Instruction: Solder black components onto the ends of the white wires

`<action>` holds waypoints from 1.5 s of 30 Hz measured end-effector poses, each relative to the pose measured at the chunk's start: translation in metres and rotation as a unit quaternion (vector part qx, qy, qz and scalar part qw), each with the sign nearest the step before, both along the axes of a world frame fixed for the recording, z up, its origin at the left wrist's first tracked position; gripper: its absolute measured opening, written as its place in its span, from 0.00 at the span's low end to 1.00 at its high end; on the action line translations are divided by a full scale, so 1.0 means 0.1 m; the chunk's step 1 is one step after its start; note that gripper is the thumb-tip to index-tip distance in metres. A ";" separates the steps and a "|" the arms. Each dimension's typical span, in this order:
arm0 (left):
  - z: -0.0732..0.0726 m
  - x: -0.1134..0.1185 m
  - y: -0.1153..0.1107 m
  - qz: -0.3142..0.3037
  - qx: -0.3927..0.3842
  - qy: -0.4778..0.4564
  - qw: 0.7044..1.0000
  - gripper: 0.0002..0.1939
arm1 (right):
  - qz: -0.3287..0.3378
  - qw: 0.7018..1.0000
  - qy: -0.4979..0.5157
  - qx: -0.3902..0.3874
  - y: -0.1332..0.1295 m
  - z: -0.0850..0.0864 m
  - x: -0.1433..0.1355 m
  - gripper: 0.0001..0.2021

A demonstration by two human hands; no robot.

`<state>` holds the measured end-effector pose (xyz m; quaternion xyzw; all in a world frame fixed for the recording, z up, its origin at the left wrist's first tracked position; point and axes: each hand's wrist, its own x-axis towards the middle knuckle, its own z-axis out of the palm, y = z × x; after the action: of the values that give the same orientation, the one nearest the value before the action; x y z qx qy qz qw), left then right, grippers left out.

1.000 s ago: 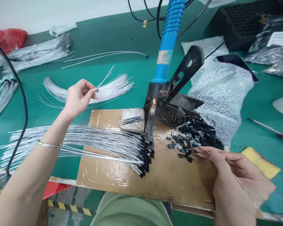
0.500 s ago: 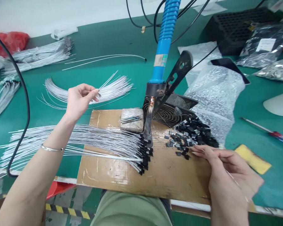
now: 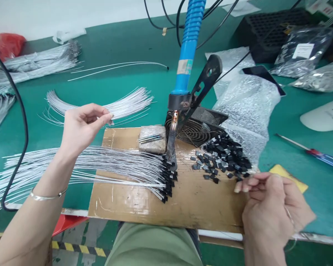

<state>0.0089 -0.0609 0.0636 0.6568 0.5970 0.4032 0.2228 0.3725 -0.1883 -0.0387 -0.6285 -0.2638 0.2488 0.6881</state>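
Note:
My left hand (image 3: 84, 123) is pinched just in front of a curved bundle of thin white wires (image 3: 130, 105); whatever lies between its fingertips is too small to name. At the right edge of the brown board (image 3: 202, 207), my right hand (image 3: 272, 199) is closed around a thin white wire (image 3: 290, 216), its fingertips beside a pile of small black pieces (image 3: 224, 155). Many white wires (image 3: 113, 164) with black ends lie across the board's left part. A blue-sleeved hot tool (image 3: 184, 70) stands over those black ends.
A grey block (image 3: 152, 139) with thin rods and a black fan (image 3: 197, 129) sit behind the board. Rightward are bubble wrap (image 3: 246, 99), a yellow sponge (image 3: 290, 177) and a screwdriver (image 3: 308, 149). A black cable (image 3: 24, 118) hangs at left.
My left hand has moved left and slightly down, off the wire bundle. My right hand has drawn back a little to the right from the black pieces. The view has shifted slightly.

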 end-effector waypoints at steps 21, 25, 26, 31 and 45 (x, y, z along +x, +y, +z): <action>0.05 0.22 -0.91 -0.193 -0.318 0.021 0.928 0.08 | 0.458 0.886 0.057 -0.031 -0.22 0.32 -0.82 0.10; 0.02 0.24 -0.92 -0.187 -0.315 0.023 0.930 0.09 | 0.453 0.886 0.091 -0.045 -0.22 0.29 -0.82 0.10; 0.03 0.25 -0.92 -0.186 -0.311 0.022 0.932 0.09 | 0.451 0.885 0.103 -0.051 -0.21 0.28 -0.83 0.10; 0.03 0.27 -0.92 -0.179 -0.301 0.006 0.937 0.08 | 0.442 0.882 0.143 -0.086 -0.22 0.22 -0.84 0.11; 0.04 0.28 -0.90 -0.189 -0.329 -0.012 0.925 0.07 | 0.486 0.873 0.042 -0.016 -0.20 0.21 -0.76 0.12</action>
<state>0.0372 -0.1510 0.0679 0.6422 0.5584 0.1424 0.5054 0.2961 -0.2086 -0.0177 -0.4213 -0.5029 0.5816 0.4810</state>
